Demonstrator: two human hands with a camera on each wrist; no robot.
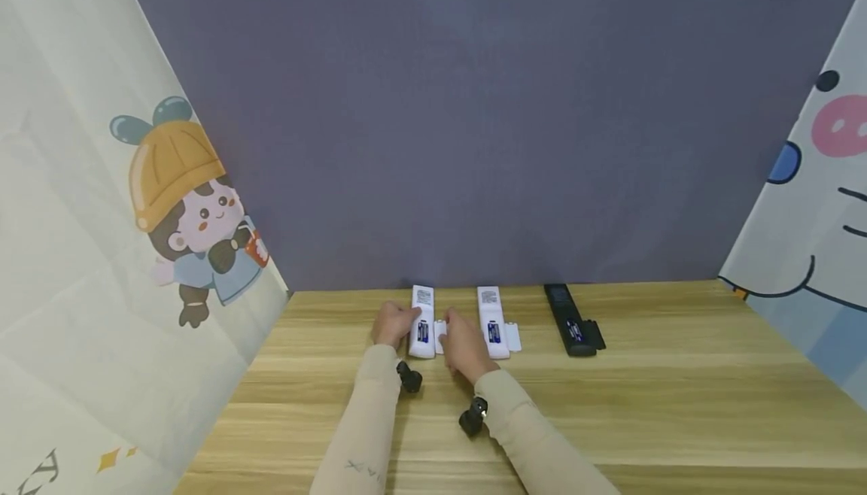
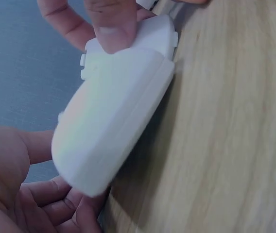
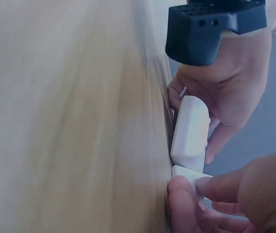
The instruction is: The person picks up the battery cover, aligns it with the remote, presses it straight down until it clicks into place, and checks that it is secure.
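On the table lies a white remote control (image 1: 424, 299) with its back up and blue batteries (image 1: 423, 331) showing in its bay. My left hand (image 1: 391, 323) grips this remote from its left side, the thumb on its back. Against its right edge is a white battery cover (image 1: 440, 338), which my right hand (image 1: 466, 348) pinches between thumb and fingers. The left wrist view shows the cover (image 2: 153, 39) with small tabs, overlapping the far side of the remote (image 2: 109, 116). From the right wrist, the cover (image 3: 190, 175) is right beside the remote (image 3: 191, 131).
Right of my hands lies a second white remote (image 1: 489, 303) with batteries exposed and its cover (image 1: 513, 337) beside it. Farther right are a black remote (image 1: 561, 303) and its black cover (image 1: 594, 335). A grey panel (image 1: 433, 141) rises along the table's (image 1: 664, 405) back edge.
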